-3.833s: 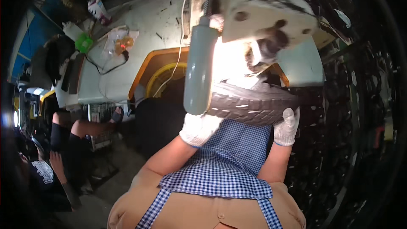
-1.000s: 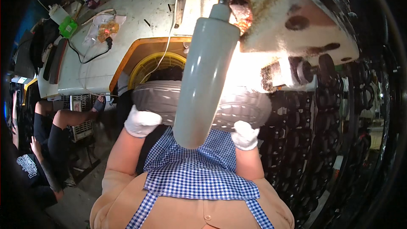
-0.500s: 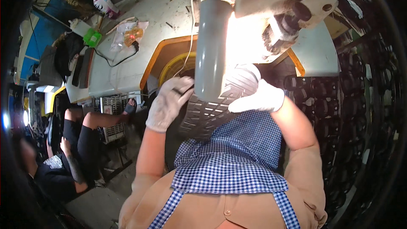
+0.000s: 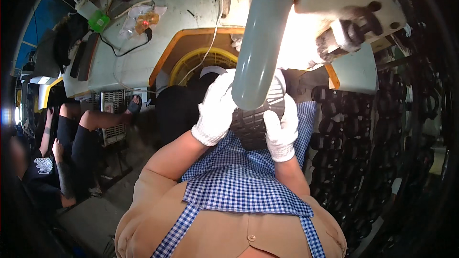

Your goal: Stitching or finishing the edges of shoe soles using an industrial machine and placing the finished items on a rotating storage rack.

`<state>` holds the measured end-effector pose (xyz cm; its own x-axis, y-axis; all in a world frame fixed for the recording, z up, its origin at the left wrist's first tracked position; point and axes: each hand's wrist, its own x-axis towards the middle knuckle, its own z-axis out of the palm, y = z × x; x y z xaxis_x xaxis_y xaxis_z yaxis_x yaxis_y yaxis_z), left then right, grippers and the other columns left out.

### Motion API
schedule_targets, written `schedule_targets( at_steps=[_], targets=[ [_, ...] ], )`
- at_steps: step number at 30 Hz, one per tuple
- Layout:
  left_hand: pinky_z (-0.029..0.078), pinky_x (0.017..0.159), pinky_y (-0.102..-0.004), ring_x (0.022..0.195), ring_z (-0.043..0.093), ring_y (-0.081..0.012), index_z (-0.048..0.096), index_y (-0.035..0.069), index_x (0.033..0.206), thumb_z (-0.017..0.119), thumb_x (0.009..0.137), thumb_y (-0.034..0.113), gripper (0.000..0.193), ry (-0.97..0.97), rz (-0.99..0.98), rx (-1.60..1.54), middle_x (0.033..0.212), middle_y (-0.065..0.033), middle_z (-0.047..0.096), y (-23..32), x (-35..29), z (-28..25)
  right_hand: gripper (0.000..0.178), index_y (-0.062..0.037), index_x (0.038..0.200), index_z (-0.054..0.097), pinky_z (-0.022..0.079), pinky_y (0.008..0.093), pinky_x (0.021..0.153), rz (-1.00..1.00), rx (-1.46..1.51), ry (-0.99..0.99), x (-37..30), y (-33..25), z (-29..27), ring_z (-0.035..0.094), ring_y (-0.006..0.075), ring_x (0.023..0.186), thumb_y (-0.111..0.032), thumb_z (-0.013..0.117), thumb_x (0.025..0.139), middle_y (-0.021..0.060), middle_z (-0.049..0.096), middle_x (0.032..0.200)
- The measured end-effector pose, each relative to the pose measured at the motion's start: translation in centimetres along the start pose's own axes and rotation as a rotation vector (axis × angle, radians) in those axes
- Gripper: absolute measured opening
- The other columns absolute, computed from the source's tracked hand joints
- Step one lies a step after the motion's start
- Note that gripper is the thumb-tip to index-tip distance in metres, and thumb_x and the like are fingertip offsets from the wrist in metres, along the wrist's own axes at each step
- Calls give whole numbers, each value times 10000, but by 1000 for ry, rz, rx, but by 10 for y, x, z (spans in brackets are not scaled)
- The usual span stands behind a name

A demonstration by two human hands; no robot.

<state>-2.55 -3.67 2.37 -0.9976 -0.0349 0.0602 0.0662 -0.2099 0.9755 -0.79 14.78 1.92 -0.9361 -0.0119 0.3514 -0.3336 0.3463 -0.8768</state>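
1. Your right hand (image 4: pixel 283 134) grips the dark treaded sole (image 4: pixel 249 128), thumb across its tread.
2. Your left hand (image 4: pixel 215 109) is at the opposite side; the grey lamp (image 4: pixel 262 43) hides its fingertips, so I cannot tell its grip.
3. The sole is before your checked apron (image 4: pixel 248 186).
4. Beyond stands the pale table (image 4: pixel 172 18).

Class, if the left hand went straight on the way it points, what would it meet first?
Probably the dark-soled shoe beside the left hand. The grey lamp overlaps its fingertips in the picture, but seems nearer the camera; depth there is unclear.
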Motion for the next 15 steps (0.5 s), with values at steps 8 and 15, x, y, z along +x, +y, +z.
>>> schedule_targets(
  at_steps=[8,15],
  targets=[
    [422,1088,-365,1253,538,-219,473,-36,1409,599,999,269,526,-115,-128,-107,1370,-163,563,13,18,6,657,46,1326,535,543,428,927,-492,-495,-352,85,-24,-56,654,375,1097,-260,823,821,266,616,1242],
    [510,1013,-398,1153,651,-325,594,-5,1299,666,944,171,403,-114,80,560,1246,-183,659,45,31,1,418,-14,1162,698,566,397,815,-389,-473,-807,146,-38,-70,702,326,910,-339,714,900,175,719,1036]
  ],
)
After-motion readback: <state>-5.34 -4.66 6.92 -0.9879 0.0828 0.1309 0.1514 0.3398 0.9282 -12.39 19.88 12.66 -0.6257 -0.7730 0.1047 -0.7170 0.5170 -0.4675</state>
